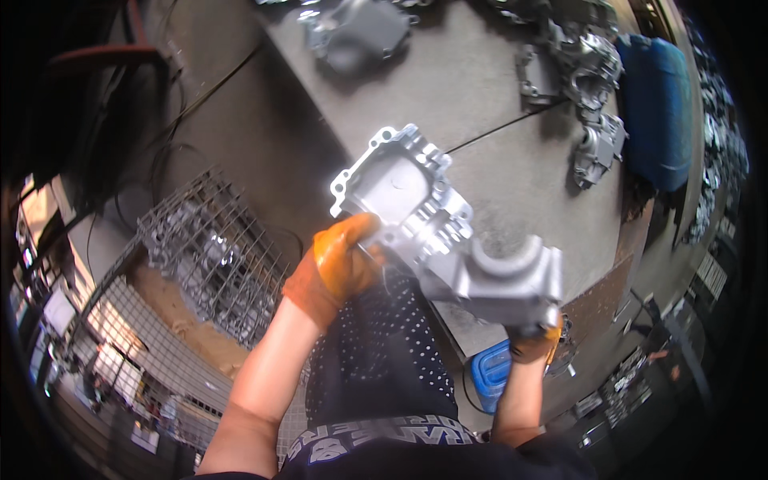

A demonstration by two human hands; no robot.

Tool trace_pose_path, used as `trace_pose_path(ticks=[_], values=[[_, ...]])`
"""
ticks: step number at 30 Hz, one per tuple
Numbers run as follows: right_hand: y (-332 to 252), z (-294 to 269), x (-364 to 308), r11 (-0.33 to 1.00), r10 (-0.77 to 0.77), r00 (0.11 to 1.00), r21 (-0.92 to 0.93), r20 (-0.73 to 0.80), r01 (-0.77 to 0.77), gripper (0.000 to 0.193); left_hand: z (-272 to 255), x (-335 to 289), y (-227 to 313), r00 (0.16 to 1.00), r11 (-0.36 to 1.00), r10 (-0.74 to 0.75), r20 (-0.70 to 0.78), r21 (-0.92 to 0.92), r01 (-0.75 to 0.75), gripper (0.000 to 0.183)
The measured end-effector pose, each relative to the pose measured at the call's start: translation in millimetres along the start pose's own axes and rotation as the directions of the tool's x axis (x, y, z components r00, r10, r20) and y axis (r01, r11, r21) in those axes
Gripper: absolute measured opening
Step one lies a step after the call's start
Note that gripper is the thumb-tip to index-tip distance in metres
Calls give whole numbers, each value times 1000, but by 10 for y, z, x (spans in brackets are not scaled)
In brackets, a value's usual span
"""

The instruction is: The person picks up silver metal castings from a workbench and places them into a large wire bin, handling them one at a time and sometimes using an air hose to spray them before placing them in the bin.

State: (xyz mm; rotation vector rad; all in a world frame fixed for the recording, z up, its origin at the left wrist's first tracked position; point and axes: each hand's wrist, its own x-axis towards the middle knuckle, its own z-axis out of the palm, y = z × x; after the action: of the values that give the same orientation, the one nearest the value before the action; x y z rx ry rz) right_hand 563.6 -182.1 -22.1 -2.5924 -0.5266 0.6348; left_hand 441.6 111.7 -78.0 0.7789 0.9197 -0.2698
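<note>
The silver cast-metal housing (444, 232) is being held in the air above the near edge of the grey worktop (496, 104), in front of the person's body. Its long axis is running diagonally, with the open flanged end pointing up and to the left and the blocky rounded end pointing down and to the right. The hollow face is turning toward the camera.

The left hand (336, 268), in an orange glove, is coming up from the lower left with the forearm bare, its grip closing on the housing's side near the flange. The right hand (534, 340), also gloved in orange, is sitting under the lower end, mostly hidden by it, its grip wrapping that end from below.

1 housing is in hand. At least 4 more grey castings (596, 96) are lying on the worktop's far side. 1 wire basket (212, 248) of parts is standing on the floor at left, and 1 blue container (490, 372) is showing below the worktop.
</note>
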Motion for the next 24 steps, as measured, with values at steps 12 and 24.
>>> trace_pose_path(ticks=[12,24], values=[[-1388,-117,-872,109,-321,938,988,135,-105,28,-477,-2769,-285,709,570,692,-134,704,-424,42],[-3108,454,-1303,670,-716,275,742,642,13,68,-1218,-3862,-1616,508,740,481,-715,19,-673,48]])
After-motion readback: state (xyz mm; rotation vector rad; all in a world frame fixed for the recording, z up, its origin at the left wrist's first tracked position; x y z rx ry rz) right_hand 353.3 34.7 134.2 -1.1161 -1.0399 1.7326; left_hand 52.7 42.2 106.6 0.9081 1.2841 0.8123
